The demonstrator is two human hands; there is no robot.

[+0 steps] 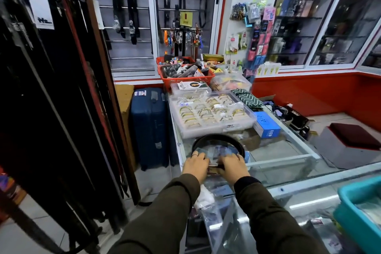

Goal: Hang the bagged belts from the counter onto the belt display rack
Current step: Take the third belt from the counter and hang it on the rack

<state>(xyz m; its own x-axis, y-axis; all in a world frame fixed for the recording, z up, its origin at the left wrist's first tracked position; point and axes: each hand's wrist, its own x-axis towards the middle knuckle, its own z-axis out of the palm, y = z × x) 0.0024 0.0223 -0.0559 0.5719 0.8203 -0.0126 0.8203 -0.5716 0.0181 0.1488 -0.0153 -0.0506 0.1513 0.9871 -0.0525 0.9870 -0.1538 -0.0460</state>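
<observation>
A black belt coiled in a clear plastic bag lies on the glass counter just in front of me. My left hand rests on the near left of the bag, fingers curled onto the plastic. My right hand presses on the near right of the bag by the buckle end. Both hands grip the bag's near edge. The belt display rack stands at my left, full of long dark and brown belts hanging down. More clear bags lie between my forearms at the counter's edge.
A clear tray of bangles sits right behind the belt, with red baskets beyond. A blue box lies to the right. A blue suitcase stands between rack and counter. A teal bin sits at the near right.
</observation>
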